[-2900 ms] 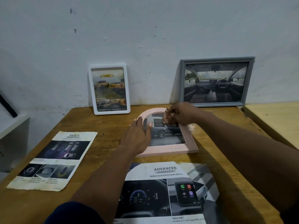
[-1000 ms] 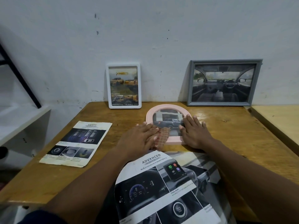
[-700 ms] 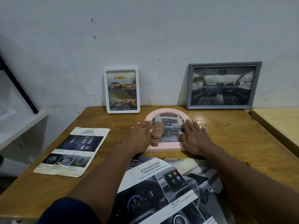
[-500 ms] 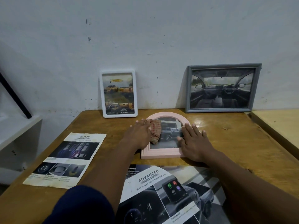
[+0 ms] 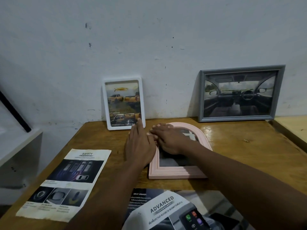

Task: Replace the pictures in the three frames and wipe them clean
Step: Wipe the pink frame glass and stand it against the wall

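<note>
A pink arched frame point(image 5: 177, 172) lies flat on the wooden table point(image 5: 240, 155), holding a car picture. My right hand point(image 5: 171, 141) lies across its glass, fingers stretched out and pointing left. My left hand point(image 5: 139, 145) rests flat on the table against the frame's left edge, fingertips near the white frame point(image 5: 105, 103). That white frame leans on the wall with a pickup-truck picture. A grey frame point(image 5: 201, 97) with a car-interior picture leans on the wall at the right. The checked cloth is out of sight.
A "SAFETY" brochure point(image 5: 71, 176) lies at the table's left front. An "ADVANCED" brochure point(image 5: 166, 211) overhangs the near edge. A white shelf point(image 5: 16, 146) stands to the left and a paler table point(image 5: 292, 127) adjoins on the right.
My left hand has slid off the glass onto the table left of the pink frame. My right hand has moved from the frame's right edge onto the glass. The cloth is no longer visible.
</note>
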{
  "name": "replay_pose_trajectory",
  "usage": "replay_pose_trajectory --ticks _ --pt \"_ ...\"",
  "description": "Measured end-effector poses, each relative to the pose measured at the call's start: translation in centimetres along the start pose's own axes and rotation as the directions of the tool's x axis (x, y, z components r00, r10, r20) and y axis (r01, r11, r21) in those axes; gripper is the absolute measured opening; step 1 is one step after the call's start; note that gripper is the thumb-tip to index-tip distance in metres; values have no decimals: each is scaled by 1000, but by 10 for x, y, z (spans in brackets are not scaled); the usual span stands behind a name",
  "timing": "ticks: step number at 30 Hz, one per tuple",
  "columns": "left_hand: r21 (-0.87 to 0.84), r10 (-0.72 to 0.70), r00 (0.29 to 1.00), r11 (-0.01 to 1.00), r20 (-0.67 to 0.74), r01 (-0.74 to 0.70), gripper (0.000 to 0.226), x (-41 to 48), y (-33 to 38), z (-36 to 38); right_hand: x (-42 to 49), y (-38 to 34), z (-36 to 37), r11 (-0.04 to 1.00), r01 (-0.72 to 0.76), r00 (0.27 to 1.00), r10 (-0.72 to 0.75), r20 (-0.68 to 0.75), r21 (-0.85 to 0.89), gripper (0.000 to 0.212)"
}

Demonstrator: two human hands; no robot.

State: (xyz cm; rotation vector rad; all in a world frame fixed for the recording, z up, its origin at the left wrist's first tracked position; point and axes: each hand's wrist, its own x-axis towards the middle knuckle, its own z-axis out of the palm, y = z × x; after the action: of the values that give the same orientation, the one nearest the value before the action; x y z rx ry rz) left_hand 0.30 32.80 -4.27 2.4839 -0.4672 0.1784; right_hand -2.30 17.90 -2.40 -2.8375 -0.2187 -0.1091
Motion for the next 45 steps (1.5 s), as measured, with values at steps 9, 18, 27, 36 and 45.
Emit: replay_pose_trajectory --ticks 9,18,27,36,45 --pt "206 268 938 927 220 -313 53 -10 1 10 -9 61 -30 919 -376 927 372 -58 -117 42" --pt "278 187 940 923 286 -268 54 -10 12 8 -76 60 -37 852 -490 871 470 -140 -183 31" --pt "91 96 934 987 345 -135 61 -22 22 -5 -163 68 -95 904 -415 909 416 -9 -100 34" --pt "110 76 891 984 447 -139 70 -44 24 -7 -240 54 -75 909 -380 909 402 112 -173 46" --pt "63 29 939 997 344 -53 64 -49 26 -17 -217 45 -99 905 -418 908 419 -12 -77 21"
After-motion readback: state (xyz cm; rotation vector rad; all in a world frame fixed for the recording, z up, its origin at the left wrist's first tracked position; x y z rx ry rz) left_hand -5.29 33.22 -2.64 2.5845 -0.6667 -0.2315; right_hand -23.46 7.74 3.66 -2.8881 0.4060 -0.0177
